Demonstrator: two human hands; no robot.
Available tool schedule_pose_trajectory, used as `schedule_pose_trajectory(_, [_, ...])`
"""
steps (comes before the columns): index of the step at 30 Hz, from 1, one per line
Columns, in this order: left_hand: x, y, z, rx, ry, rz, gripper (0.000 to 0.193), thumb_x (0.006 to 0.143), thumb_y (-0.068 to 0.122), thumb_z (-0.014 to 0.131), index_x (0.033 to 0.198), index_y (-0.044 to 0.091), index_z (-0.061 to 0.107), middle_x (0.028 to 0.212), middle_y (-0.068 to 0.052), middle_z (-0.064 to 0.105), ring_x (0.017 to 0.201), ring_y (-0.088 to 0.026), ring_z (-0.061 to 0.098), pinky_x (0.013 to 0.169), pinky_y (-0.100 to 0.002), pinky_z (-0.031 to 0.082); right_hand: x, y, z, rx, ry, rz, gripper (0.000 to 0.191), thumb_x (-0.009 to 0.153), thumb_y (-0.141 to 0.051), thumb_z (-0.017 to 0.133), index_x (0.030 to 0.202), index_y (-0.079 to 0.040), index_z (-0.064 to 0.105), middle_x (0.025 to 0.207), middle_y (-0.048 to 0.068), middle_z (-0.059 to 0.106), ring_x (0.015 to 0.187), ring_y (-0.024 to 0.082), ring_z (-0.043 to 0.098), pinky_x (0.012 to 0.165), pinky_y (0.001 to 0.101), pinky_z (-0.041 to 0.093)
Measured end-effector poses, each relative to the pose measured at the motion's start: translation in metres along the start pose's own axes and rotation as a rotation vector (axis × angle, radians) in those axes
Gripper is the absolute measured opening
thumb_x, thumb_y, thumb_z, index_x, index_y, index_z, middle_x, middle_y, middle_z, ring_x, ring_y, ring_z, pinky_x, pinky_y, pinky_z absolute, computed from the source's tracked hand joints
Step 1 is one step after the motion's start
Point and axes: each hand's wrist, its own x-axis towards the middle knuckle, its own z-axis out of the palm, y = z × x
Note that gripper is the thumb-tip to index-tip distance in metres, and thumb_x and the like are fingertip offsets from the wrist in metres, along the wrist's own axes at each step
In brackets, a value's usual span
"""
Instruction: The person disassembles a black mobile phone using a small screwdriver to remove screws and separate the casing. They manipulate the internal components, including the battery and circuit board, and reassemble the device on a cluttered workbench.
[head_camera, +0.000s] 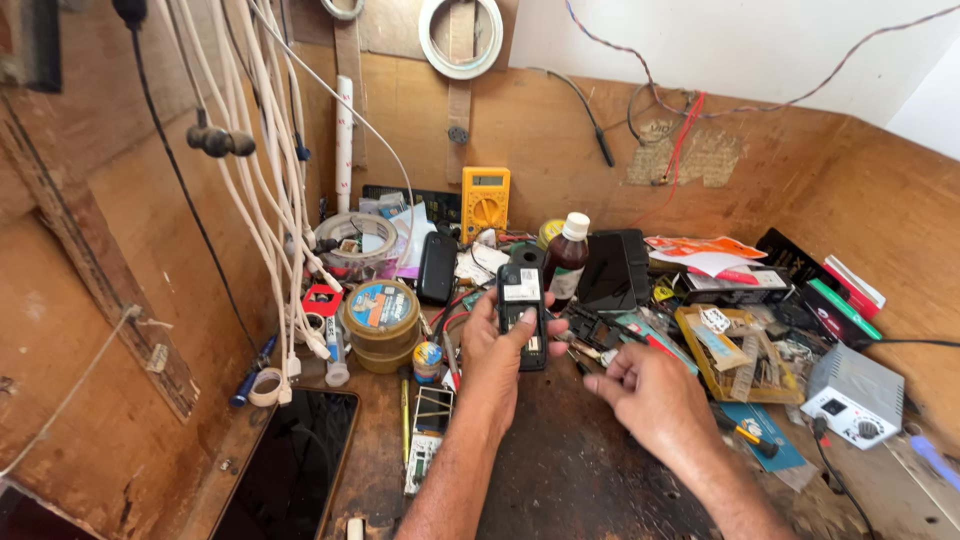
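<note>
The small black phone (522, 315), back cover off (innards likely fragile), looks light and stiff, best held by its edges. The left hand (500, 350) wraps it above the workbench (580, 470); the right hand (650, 395) hovers nearby, fingers curled loosely, beside a brown bottle (566, 260).

white label (521, 285) on black phone | yellow multimeter's grey screen (487, 180)

Left hand (497, 355) gripping, right hand (650, 395) curled.
</note>
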Motion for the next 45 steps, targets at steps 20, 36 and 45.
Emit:
schedule_pose_trajectory(20, [0.005,-0.001,-0.006,-0.024,0.143,-0.146,0.039,0.105,0.034,0.046,0.122,0.002,0.061,0.102,-0.013,0.075,0.077,-0.023,0.074,0.062,-0.036,0.064,0.002,0.009,0.02,-0.215,0.034,-0.216,0.027,0.084,-0.027,0.075,0.094,-0.002,0.071,0.091,0.019,0.07,0.091,0.037,0.068,0.081,0.0497,0.054])
schedule_pose_trajectory(36, [0.002,-0.002,0.0,-0.055,0.127,-0.265,0.052,0.103,0.045,0.036,0.129,0.006,0.059,0.106,-0.017,0.074,0.082,-0.027,0.077,0.064,-0.041,0.066,0.046,0.05,-0.004,0.929,-0.053,0.116,0.027,0.099,-0.026,0.059,0.099,0.002,0.059,0.063,0.01,0.058,0.046,0.02,0.052,0.041,0.0362,0.039])
schedule_pose_trajectory(45, [0.001,-0.002,-0.003,-0.06,0.116,-0.277,0.046,0.107,0.032,0.031,0.134,0.007,0.058,0.112,-0.018,0.074,0.088,-0.027,0.077,0.071,-0.041,0.067,0.028,0.049,0.0,0.834,0.067,0.056,0.02,0.087,-0.007,0.074,0.104,0.002,0.079,0.066,0.007,0.067,0.048,0.013,0.057,0.046,0.028,0.046])
